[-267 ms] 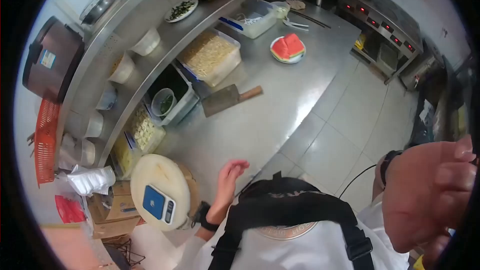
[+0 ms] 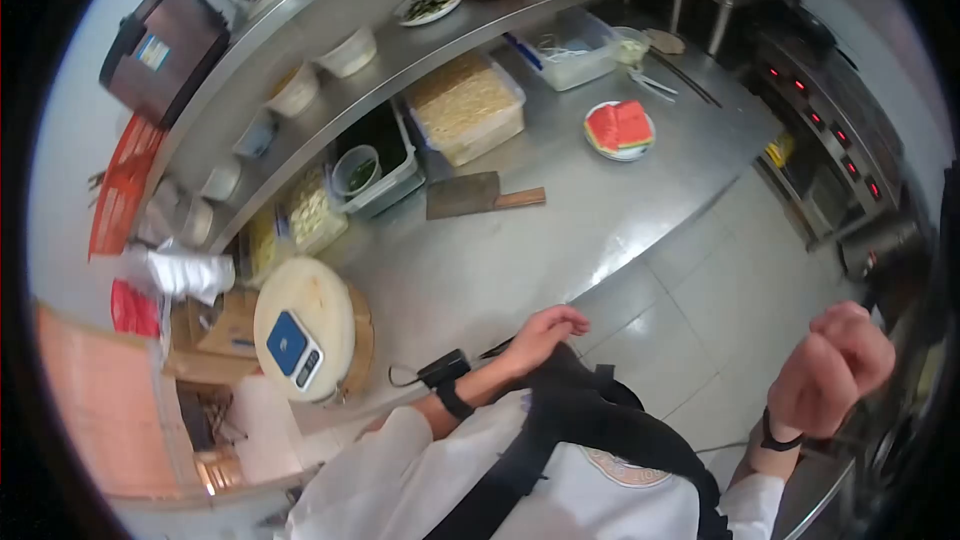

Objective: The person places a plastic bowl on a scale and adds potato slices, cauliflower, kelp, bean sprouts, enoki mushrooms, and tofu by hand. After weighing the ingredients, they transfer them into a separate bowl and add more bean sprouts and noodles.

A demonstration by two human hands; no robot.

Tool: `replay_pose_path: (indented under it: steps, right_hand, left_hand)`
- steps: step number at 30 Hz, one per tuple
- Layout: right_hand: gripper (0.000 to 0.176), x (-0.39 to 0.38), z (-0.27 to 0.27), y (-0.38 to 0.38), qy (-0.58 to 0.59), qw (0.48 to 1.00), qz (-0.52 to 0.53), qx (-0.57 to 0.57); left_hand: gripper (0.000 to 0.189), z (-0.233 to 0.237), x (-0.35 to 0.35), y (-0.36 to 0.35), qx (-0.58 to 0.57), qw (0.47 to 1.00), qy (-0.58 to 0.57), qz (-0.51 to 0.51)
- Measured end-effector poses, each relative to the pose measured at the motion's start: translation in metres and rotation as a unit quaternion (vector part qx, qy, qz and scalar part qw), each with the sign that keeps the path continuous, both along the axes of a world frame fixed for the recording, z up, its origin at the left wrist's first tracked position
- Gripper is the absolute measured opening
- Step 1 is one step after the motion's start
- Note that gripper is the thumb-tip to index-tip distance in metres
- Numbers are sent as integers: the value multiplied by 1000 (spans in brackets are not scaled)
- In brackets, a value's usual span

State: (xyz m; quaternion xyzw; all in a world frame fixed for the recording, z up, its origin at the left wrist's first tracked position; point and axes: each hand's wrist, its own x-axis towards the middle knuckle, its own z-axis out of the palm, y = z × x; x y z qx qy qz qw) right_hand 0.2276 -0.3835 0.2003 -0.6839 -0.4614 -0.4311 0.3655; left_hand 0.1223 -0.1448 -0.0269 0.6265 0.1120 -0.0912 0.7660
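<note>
My left hand hovers by the front edge of the steel table, fingers loosely bent and holding nothing. A black device is strapped at its wrist. Off to the right, over the floor, my right hand is raised with its fingers curled in; nothing shows in it. A cleaver with a wooden handle lies flat on the table beyond my left hand. Left of that hand, a blue and white digital scale rests on a round chopping board.
Watermelon pieces sit in a bowl near the back. Tubs of food, one holding pale shreds, line the wall under a steel shelf. A cooker with red displays stands at the right. Cardboard boxes are beside the chopping board.
My right hand has dropped away from close to the camera. The view has shifted, and my left hand's fingers are more bent. The cleaver and scale stay in place.
</note>
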Motion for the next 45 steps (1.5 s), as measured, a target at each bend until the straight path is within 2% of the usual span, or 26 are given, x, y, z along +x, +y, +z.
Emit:
replay_pose_path:
  steps: [1, 5, 7, 9, 10, 11, 12, 13, 14, 16, 18, 19, 22, 26, 27, 29, 30, 32, 33, 37, 39, 42, 45]
  right_hand:
    - [28, 13, -10, -5, 52, 998, -43, -3]
    - [31, 83, -42, -25, 71, 994, -86, -14]
    - [32, 119, -50, -27, 85, 992, -72, -66]
    - [23, 158, -64, -17, 133, 985, -41, -98]
    - [18, 182, -71, -15, 158, 979, -15, -130]
    - [17, 198, -68, -10, 141, 984, 5, -112]
    - [16, 214, -66, -6, 123, 988, 26, -95]
    - [16, 228, -63, -5, 105, 990, 45, -78]
    - [20, 239, -70, -5, 104, 984, -11, -143]
    - [13, 261, -77, -9, 87, 990, -7, -106]
    - [12, 282, -89, -13, 104, 989, -16, -101]
    - [11, 285, -78, -11, 109, 989, -1, -104]
    - [8, 322, -89, -17, 116, 988, -4, -101]
    - [8, 377, -104, -30, 164, 979, 30, -117]
    - [8, 397, -107, -34, 179, 976, 30, -124]
    - [11, 446, -109, -26, 199, 966, 65, -154]
    - [19, 478, -129, -17, 111, 982, 60, -142]
    - [24, 515, -116, -4, 119, 980, 123, -101]
    - [19, 519, -80, 4, 209, 954, 143, -158]
    - [18, 567, -42, 89, 219, 921, 193, -259]
    - [13, 592, -36, 142, 150, 928, 202, -276]
    - [9, 621, -25, 203, 113, 927, 200, -297]
    - [12, 649, -12, 271, 106, 929, 178, -305]
  left_hand:
    - [21, -6, 7, -8, 0, 1000, 5, 16]
    - [23, -32, 56, -18, 10, 998, 15, -55]
    - [25, -42, 78, -14, 9, 999, 28, -42]
    - [25, -50, 108, -8, 16, 998, 57, -17]
    - [24, -52, 126, -5, -22, 995, 96, 14]
    - [23, -52, 144, -2, 67, 997, 30, -8]
    - [24, -48, 164, -2, 45, 998, 37, 16]
    - [26, -56, 187, -6, -17, 992, 100, 69]
    - [25, -61, 204, -2, -14, 994, 97, 50]
    - [24, -48, 239, -14, -15, 995, 95, 20]
    - [34, -20, 263, -27, 20, 995, 102, -15]
    - [34, -5, 264, -33, 15, 995, 98, -11]
    - [32, -4, 291, -42, 34, 995, 89, -13]
    - [33, -22, 314, -56, 5, 991, 133, 11]
    - [35, -23, 316, -58, 1, 989, 147, 30]
    - [25, -34, 322, -67, -50, 979, 145, 131]
    - [24, -27, 319, -68, -70, 981, 122, 133]
    - [24, -15, 321, -63, -80, 977, 94, 173]
    - [24, -9, 323, -62, -80, 974, 97, 189]
    - [23, 20, 319, -50, -115, 939, 62, 319]
    - [22, 18, 303, -42, -137, 927, 56, 345]
    - [22, -2, 270, -45, -147, 896, 39, 417]
    - [20, -9, 219, -52, -113, 833, 121, 528]
